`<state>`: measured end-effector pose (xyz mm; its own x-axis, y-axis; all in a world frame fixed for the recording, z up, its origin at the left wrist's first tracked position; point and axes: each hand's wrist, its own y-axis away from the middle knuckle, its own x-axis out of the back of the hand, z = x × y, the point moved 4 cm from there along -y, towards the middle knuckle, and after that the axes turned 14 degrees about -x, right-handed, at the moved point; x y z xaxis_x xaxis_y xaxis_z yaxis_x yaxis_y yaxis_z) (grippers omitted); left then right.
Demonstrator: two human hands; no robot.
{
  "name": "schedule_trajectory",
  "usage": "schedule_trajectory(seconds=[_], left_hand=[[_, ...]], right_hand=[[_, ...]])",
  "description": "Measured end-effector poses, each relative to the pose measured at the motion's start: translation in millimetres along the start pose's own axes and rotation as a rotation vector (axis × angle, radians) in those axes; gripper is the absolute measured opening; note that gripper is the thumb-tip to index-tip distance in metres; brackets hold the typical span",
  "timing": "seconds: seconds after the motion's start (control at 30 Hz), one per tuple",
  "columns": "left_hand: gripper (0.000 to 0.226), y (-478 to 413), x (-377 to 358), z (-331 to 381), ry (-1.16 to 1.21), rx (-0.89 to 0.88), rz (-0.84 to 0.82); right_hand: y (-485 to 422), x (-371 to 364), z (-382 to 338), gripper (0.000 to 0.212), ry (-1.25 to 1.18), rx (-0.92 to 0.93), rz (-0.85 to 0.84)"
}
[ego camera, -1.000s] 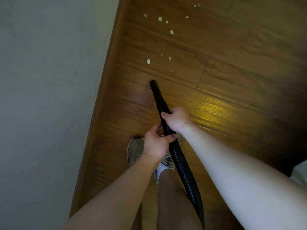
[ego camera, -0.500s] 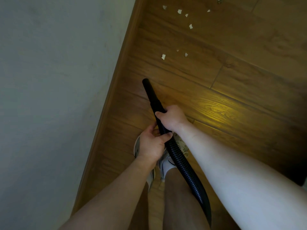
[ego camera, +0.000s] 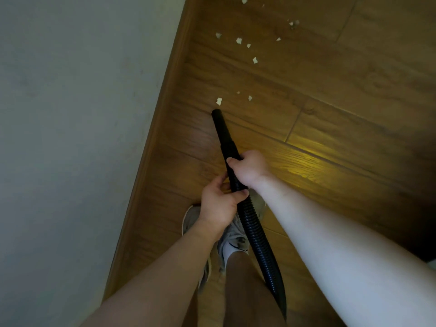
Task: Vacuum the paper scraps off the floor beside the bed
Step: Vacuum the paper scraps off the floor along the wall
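Observation:
A black vacuum hose [ego camera: 253, 228] with a smooth black nozzle [ego camera: 220, 128] points up the wooden floor [ego camera: 330, 114]. My right hand [ego camera: 250, 167] grips the hose just behind the nozzle, and my left hand [ego camera: 220, 205] grips it a little lower, where the ribbed part begins. The nozzle's mouth sits just short of the nearest white paper scrap [ego camera: 219, 101]. Several more scraps [ego camera: 254, 60] lie scattered farther ahead, up to the top edge of the view.
A pale wall [ego camera: 70, 138] with a wooden skirting board [ego camera: 151, 149] runs along the left. My shoes [ego camera: 232, 234] and bare leg stand on the floor under my hands. A yellow glare patch lies on the floor to the right.
The nozzle has moved forward toward the scraps, and its mouth now lies close to the nearest one. Both hands keep the same grip on the hose.

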<state>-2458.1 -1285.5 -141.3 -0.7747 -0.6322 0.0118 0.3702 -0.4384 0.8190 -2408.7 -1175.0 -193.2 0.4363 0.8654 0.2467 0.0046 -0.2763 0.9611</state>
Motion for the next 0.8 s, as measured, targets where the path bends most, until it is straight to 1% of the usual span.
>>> schedule_trajectory(seconds=[0.13, 0.27, 0.43, 0.57, 0.8], left_hand=[[0.063, -9.4, -8.5, 9.5, -0.093, -0.023, -0.033], [0.068, -17.2, -13.6, 15.4, -0.129, -0.016, -0.055], [0.069, -24.2, -20.3, 26.3, -0.141, -0.022, -0.109], [0.067, -24.8, -24.8, 34.1, -0.172, -0.026, -0.147], [0.066, -17.5, -31.8, 35.8, -0.212, 0.012, -0.214]], right_hand=[[-4.5, 13.1, -0.3, 0.027, -0.062, -0.031, 0.016], [-8.0, 21.0, -1.5, 0.029, -0.099, -0.060, 0.038], [-10.1, 31.0, -2.8, 0.029, -0.129, -0.090, 0.086], [-6.5, 38.0, -0.7, 0.025, -0.191, -0.124, 0.095], [3.7, 45.8, 12.1, 0.023, -0.201, -0.186, 0.110]])
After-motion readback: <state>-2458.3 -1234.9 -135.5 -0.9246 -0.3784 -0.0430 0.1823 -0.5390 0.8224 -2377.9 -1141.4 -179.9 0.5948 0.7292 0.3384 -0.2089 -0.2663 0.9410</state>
